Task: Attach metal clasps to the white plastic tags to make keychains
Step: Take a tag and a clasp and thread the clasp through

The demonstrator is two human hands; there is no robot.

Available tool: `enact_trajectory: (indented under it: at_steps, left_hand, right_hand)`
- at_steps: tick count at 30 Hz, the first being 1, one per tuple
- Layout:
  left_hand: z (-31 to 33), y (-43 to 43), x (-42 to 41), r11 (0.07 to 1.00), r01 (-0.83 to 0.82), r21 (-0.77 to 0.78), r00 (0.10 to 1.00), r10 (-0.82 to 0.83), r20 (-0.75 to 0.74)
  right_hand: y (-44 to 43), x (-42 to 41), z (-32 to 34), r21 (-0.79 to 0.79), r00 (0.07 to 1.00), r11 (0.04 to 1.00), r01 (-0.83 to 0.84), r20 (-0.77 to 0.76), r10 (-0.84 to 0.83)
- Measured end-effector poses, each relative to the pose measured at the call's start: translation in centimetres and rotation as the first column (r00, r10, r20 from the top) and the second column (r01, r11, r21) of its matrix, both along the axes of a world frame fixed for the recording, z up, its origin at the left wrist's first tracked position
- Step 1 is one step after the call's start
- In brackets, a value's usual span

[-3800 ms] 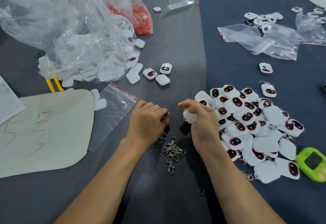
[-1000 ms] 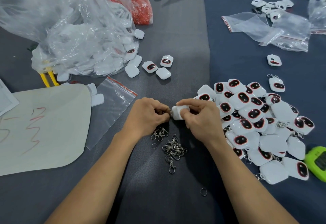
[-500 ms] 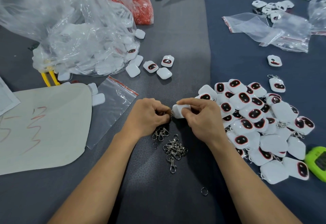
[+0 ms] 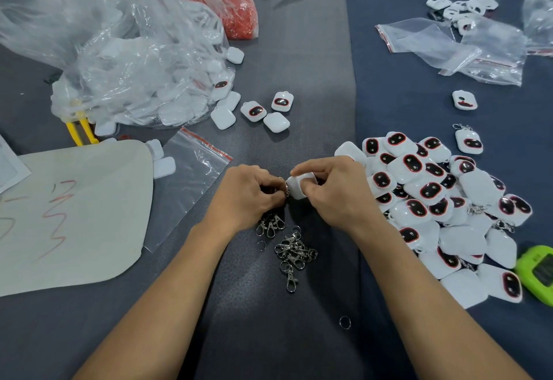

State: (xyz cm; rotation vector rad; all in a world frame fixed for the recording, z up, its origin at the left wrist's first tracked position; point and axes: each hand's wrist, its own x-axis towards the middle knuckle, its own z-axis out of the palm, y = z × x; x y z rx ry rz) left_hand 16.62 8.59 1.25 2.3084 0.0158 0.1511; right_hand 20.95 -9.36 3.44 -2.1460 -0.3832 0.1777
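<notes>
Left hand (image 4: 245, 197): fingers (image 4: 270, 183) pinched clasp ring (image 4: 286, 190) for threading.
Right hand (image 4: 338, 197): fingers (image 4: 311, 167) pinched white tag (image 4: 300, 185), loop end presented toward ring.
Spare clasps (image 4: 294, 251): heaped below hands, within reach.

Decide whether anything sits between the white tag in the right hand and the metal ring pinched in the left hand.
Nothing visible does. The right hand holds the white tag so that its corner meets the metal ring pinched by the left hand. The loose clasps lie nearer the person, clear of both.
</notes>
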Motion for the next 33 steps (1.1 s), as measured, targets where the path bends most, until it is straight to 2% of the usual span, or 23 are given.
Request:
enact_trajectory:
  at_steps: [4, 17, 23, 29, 33]
  left_hand:
    - [-0.1, 0.1, 0.0, 1.000, -0.003, 0.012, 1.000, 0.004, -0.011]
    - [-0.1, -0.1, -0.2, 0.999, -0.040, 0.006, 0.999, 0.040, -0.017]
    - [-0.1, -0.2, -0.2, 0.998, -0.062, -0.012, 0.998, 0.063, 0.032]
    - [-0.3, -0.2, -0.1, 0.997, -0.078, 0.014, 0.990, 0.076, 0.120]
    - [-0.4, 0.0, 0.0, 0.990, -0.083, -0.115, 0.988, 0.097, 0.118]
  right_hand:
    - [0.2, 0.5, 0.3, -0.078, 1.000, 0.997, -0.015, -0.021, 0.013]
    - [0.3, 0.6, 0.6, 0.017, 0.991, 1.000, -0.006, -0.135, 0.009]
    - [0.3, 0.2, -0.6, 0.218, 0.959, 0.972, 0.090, -0.282, -0.026]
    - [0.5, -0.3, -2.1, 0.257, 0.969, 0.962, 0.090, -0.246, -0.025]
    - [0.5, 0.2, -2.4, 0.395, 0.958, 0.910, 0.128, -0.287, -0.010]
